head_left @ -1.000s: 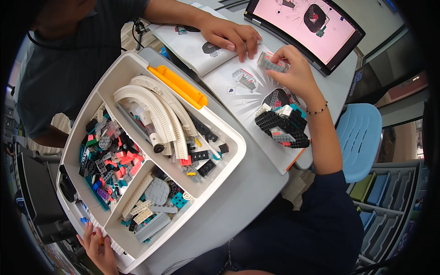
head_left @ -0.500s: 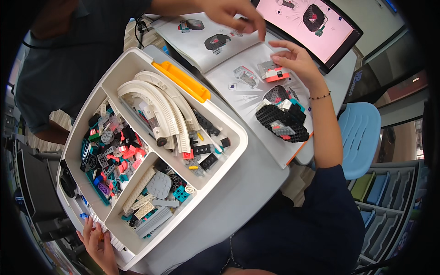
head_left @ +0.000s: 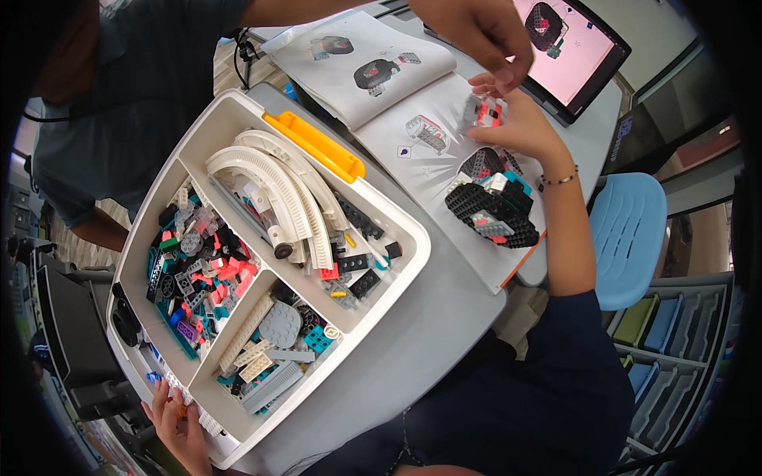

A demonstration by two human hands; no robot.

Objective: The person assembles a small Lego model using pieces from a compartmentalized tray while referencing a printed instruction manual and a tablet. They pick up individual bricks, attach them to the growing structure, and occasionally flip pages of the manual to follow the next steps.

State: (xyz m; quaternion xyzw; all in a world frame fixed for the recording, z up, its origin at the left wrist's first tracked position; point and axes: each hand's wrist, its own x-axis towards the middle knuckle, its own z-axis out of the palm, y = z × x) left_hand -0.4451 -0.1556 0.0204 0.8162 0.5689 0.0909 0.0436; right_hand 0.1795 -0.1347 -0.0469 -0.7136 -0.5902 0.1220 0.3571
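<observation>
Grey tabletop (head_left: 413, 333) spreads across the middle of my remote feed, with a pale blue chair (head_left: 627, 238) and a rack of bins (head_left: 661, 321) off to the right. I have the right hand (head_left: 516, 127) partly closed, thumb and fingers curled around a grey-and-coral brick piece (head_left: 484, 113) over the open booklet (head_left: 409, 123). My left hand (head_left: 178, 428) sits at the near left corner of the white tray (head_left: 341, 344), fingers half bent; a small orange thing (head_left: 182, 412) shows among them, and I can't tell whether it is gripped. Above the right hand hangs a co-worker's hand (head_left: 480, 36), fingers bent down; whether the two touch, I can't make out. Nearer me than the brick piece, a black brick model (head_left: 492, 214) with white and teal parts rests on the booklet. Left of that, the tray's compartments hold curved white tracks (head_left: 298, 202), mixed loose bricks (head_left: 226, 274) and flat plates (head_left: 280, 323). A yellow handle (head_left: 313, 146) lines its rim, and beyond the booklet I see a laptop (head_left: 583, 59) with a pink screen.
</observation>
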